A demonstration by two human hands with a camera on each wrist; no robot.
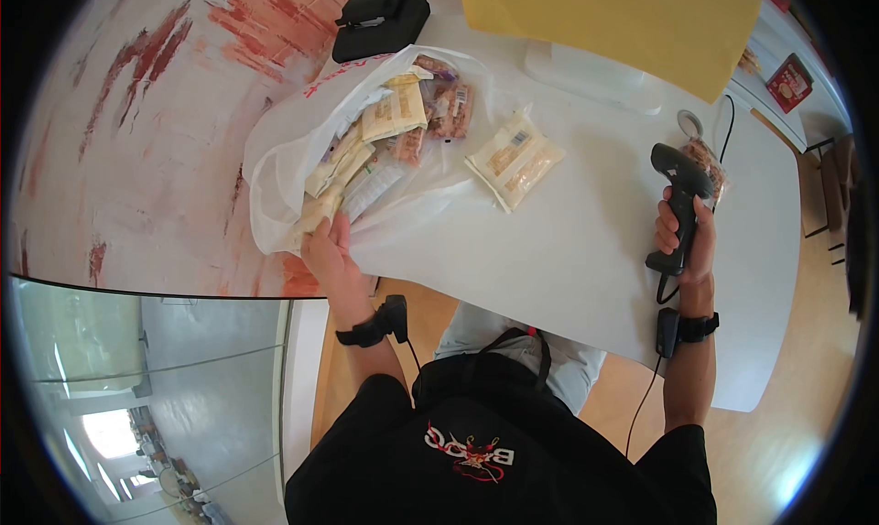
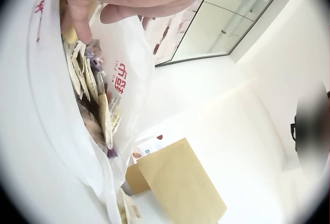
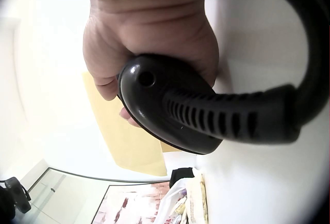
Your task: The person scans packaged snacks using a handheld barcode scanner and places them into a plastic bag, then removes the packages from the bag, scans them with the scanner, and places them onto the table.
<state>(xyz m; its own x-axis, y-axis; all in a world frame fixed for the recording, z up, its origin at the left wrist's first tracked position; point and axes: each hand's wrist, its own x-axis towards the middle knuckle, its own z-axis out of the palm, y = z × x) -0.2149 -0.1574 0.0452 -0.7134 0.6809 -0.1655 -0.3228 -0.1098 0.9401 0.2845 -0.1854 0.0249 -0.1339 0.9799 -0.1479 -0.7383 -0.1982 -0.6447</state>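
Observation:
In the head view my right hand point(image 1: 696, 241) grips a black barcode scanner point(image 1: 679, 173) by its handle, its head tilted up over the table's right side. The handle's base and ribbed cable point(image 3: 227, 113) fill the right wrist view. My left hand point(image 1: 331, 255) reaches into the mouth of a white plastic bag point(image 1: 275, 173) lying on its side. Its fingers touch a cream packet point(image 1: 318, 212); I cannot tell whether they pinch it. More cream packets point(image 1: 394, 113) and reddish-brown packets point(image 1: 452, 113) fill the bag. One cream packet point(image 1: 517, 162) lies outside on the table.
Behind the scanner lie a brown packet point(image 1: 716, 179) and a grey ring point(image 1: 689, 122). A yellow board point(image 1: 609, 21) and a clear plastic tray point(image 1: 595, 75) are at the back. A black case point(image 1: 380, 17) stands beyond the bag, beside a red-streaked painted panel point(image 1: 137, 140).

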